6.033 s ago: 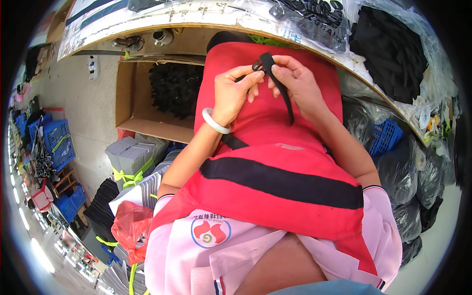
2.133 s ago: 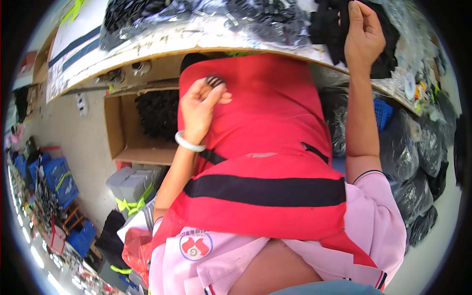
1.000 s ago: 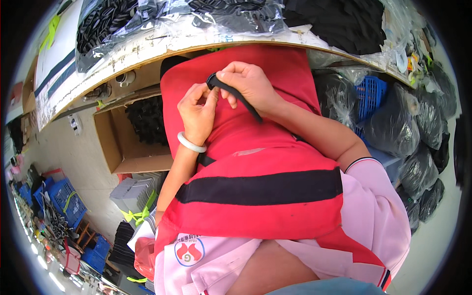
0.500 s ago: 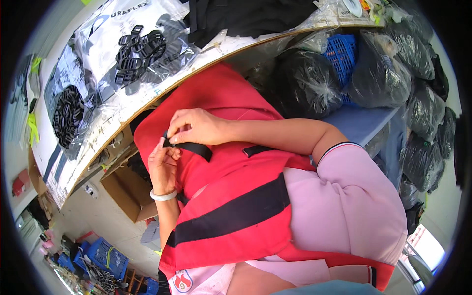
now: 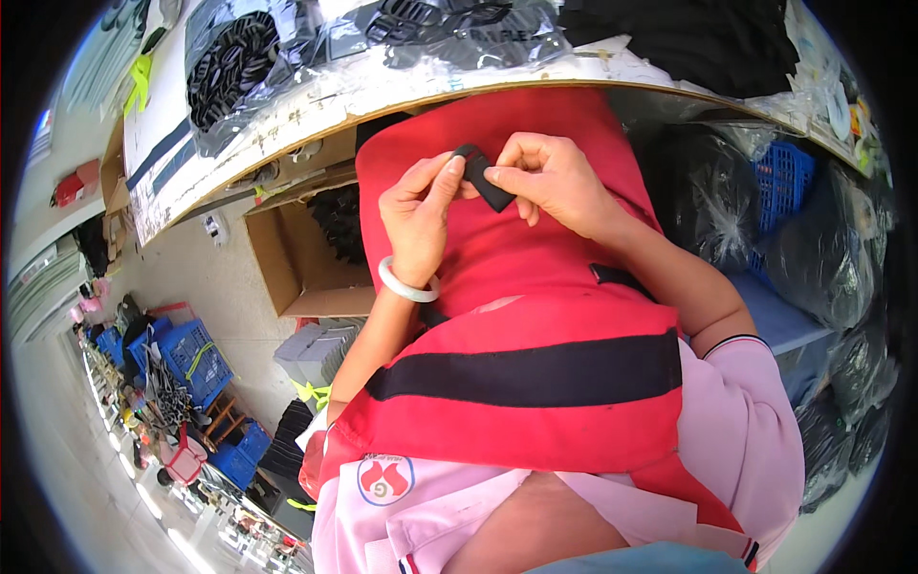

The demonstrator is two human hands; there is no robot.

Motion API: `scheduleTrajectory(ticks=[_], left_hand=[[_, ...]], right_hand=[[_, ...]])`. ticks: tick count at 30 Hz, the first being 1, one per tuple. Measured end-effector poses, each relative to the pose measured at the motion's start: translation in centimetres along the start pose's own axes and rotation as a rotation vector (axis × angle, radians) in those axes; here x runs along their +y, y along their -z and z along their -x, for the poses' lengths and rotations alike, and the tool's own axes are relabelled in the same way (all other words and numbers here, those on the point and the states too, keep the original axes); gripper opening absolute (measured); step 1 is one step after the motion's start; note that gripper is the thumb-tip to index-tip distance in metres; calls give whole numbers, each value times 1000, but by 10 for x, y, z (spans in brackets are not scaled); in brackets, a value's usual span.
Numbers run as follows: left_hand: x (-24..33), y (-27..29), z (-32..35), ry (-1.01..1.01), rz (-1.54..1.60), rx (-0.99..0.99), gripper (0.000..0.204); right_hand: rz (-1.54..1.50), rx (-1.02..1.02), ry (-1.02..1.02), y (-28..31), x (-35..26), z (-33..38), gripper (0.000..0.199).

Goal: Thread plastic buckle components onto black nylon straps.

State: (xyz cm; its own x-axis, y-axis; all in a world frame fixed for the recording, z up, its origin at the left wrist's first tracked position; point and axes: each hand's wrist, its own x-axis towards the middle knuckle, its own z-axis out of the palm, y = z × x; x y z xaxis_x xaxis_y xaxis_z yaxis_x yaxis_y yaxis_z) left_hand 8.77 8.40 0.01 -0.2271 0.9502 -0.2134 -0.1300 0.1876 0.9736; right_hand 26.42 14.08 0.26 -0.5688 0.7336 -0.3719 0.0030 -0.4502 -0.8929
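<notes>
Counter: pale top [image 5: 402,91] curving across the upper frame, worn front edge, loaded with clear bags of black parts [image 5: 239,67] and black fabric [image 5: 688,38].
Under counter: open cardboard box [image 5: 296,268] holding black pieces; black plastic sacks [image 5: 708,201] and a blue crate [image 5: 784,182] to the right.
Room: concrete floor [image 5: 229,287]; more blue crates [image 5: 191,354] and bundled stacks far lower left.
Vest: red vest [image 5: 535,316] with a black band lies on the person's lap, upper end near the counter edge.
Strap: short black strap [image 5: 486,180], above the vest's upper end, between both hands.
Left hand: [image 5: 421,215] thumb and forefinger pinched shut on the strap's left end, other fingers loosely curled; white bangle [image 5: 406,287] on the wrist.
Right hand: [image 5: 555,182] fingertips pinched on the strap's right end, remaining fingers curled in.
Gap: hands near each other, joined only by the strap.
</notes>
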Motion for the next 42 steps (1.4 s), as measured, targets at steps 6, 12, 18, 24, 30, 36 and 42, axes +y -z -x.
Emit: scheduleTrajectory(ticks=[6,12,18,24,30,36,42], left_hand=[[-2,16,2,-240,-149,-14,19],[-6,28,6,-324,-161,-12,22],[-4,47,6,-345,-116,-72,21],[1,56,19,-352,-167,-183,18],[2,54,23,-400,-143,-211,19],[11,62,31,-349,-182,-212,18],[43,117,57,-108,-393,-346,14]], right_hand=[[-28,24,-68,-19,-1,-10,16],[-52,-27,-100,-29,0,-15,15],[-158,40,-50,-37,-6,-21,18],[113,-253,-125,-28,-15,-21,19],[311,-20,185,-35,-7,-20,17],[151,-73,132,-47,-12,-19,7],[175,-239,145,-69,23,-28,13]])
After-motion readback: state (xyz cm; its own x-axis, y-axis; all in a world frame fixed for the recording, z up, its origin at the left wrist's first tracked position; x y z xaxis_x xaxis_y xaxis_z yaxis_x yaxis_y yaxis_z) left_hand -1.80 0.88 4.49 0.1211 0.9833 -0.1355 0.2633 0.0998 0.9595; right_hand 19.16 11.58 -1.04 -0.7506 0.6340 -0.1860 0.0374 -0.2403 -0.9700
